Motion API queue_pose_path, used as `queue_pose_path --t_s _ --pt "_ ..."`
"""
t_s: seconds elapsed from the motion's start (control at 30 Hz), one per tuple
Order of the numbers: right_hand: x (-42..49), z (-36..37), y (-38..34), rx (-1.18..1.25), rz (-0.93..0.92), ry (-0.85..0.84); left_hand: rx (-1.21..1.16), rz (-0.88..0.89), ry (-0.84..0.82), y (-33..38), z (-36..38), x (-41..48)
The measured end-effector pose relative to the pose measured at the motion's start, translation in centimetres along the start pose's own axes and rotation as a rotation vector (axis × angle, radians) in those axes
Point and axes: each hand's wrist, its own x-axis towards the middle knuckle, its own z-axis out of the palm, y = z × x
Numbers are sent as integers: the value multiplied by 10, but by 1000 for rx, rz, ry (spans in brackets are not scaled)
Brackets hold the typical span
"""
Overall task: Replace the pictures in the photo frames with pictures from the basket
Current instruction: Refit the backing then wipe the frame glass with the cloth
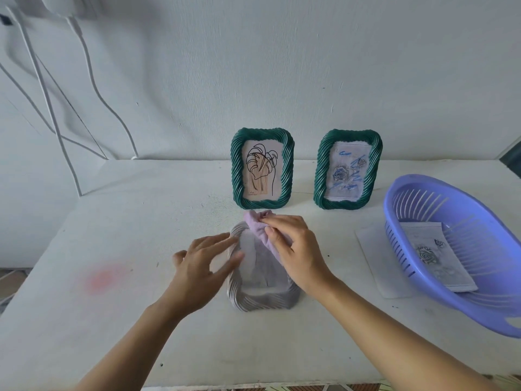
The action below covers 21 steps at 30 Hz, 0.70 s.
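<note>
Right hand (293, 249) grip curled round a crumpled lilac cloth (255, 221), pressing it on the glass of a pale grey ribbed rectangular photo frame (262, 301). This frame lies flat mid-tabletop (112, 221). Left hand (203, 266) grip open, holding nothing, straight fingers on that frame's left rim. Two dark green ribbed photo frames stand upright near the back edge: leaf-drawing frame (236, 170) and blue-rose frame (320, 176) to its right. Lilac slotted plastic basket (400, 190) at the right edge holds a grey rose picture (434, 255), with a white paper sheet (375, 249) partly under it.
</note>
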Motion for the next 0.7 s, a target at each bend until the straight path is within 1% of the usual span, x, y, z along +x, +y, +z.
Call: queue_pose_path --t_s 0.03,0.07,0.1,0.13,0.17,0.23,0.3,0.43,0.57,0.63,0.7 --pt "0 -1 -6 47 14 28 -156 -38 66 12 -5 1" --pt "0 -1 -11 83 15 43 -360 -84 90 26 -11 2" --pt "0 -1 -17 106 9 49 -559 -123 80 41 -17 3" --pt "0 1 -22 120 6 45 -697 -153 71 54 -24 5" --pt "0 2 -26 129 8 36 -770 -167 79 64 -29 6" --pt "-2 5 -33 146 15 13 -823 -164 119 74 -33 7" --pt "-4 8 -35 153 19 -13 -820 -178 152 72 -31 8" --pt "-10 6 -30 246 113 -63 -829 -215 146 60 -25 6" --pt "-16 -4 -15 235 124 -14 -886 -260 82 51 -19 3" --pt "-18 -13 -9 256 182 -16 -917 -303 80 46 -18 4" --pt "-21 -21 -1 210 190 4 -919 -330 101 38 -19 4"
